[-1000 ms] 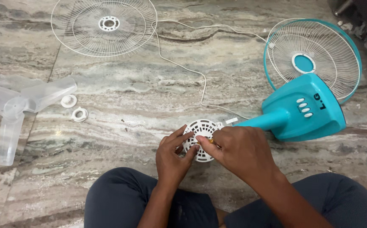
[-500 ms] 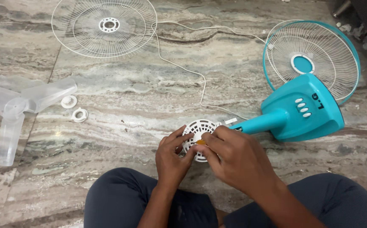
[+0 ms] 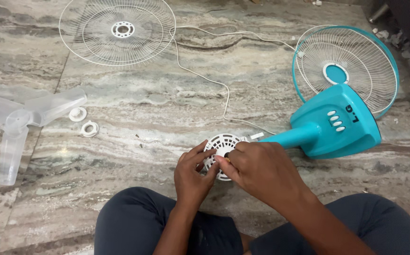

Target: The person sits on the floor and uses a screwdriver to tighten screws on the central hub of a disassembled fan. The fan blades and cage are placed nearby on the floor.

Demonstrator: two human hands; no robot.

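Bright, even daylight-type light, no harsh hotspots. Marble floor [image 3: 176,108] has a mild sheen, esp. toward the far side. Shadows soft & short: a faint one under the teal fan body [image 3: 337,123], a darker patch beneath the hands (left hand [image 3: 193,177], right hand [image 3: 261,172]) and along the near legs. Focus sharp across most of the frame; wire grille [image 3: 117,30] lines stay crisp. Slight wide-angle stretch at the edges. Far right corner dim.

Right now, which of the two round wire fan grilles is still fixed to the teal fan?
The white wire grille with the teal rim, at right behind the teal fan body. The all-white wire grille lies loose, top left.
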